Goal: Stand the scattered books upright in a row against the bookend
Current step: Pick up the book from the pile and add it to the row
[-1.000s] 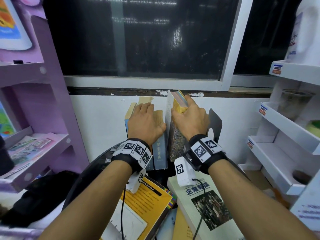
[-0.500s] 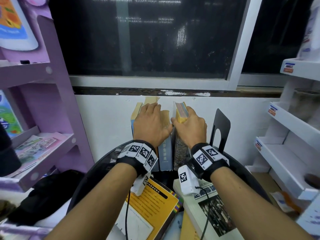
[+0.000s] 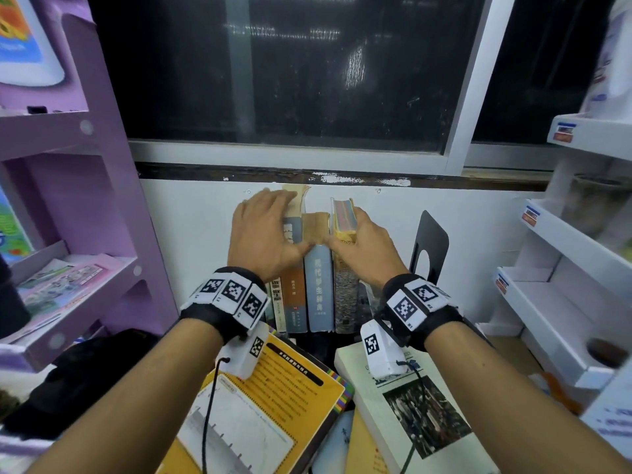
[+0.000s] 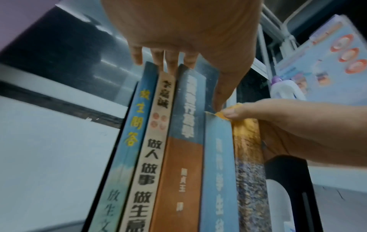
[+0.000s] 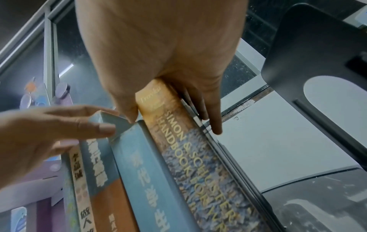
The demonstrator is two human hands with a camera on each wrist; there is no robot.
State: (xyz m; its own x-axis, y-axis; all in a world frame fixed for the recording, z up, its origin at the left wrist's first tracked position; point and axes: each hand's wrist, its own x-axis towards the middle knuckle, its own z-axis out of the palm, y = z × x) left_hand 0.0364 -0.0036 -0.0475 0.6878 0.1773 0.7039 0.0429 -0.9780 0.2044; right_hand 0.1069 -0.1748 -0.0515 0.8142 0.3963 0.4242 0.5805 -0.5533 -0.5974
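Dark window glass (image 3: 307, 70) fills the top of frame; below it the row of upright books (image 3: 316, 268) stands mid-frame, black bookend (image 3: 429, 241) apart at right. Left hand (image 3: 265, 234) lies spread on the tops, right hand (image 3: 362, 241) clasps the yellow-spined book (image 3: 343, 217). Flat yellow book (image 3: 270, 405) and white book (image 3: 420, 408) crowd the foreground.

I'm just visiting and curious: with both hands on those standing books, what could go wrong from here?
A gap separates the upright books from the black metal bookend; if the right hand lets go, they may topple that way. The left hand only rests on top, so the row could slip.
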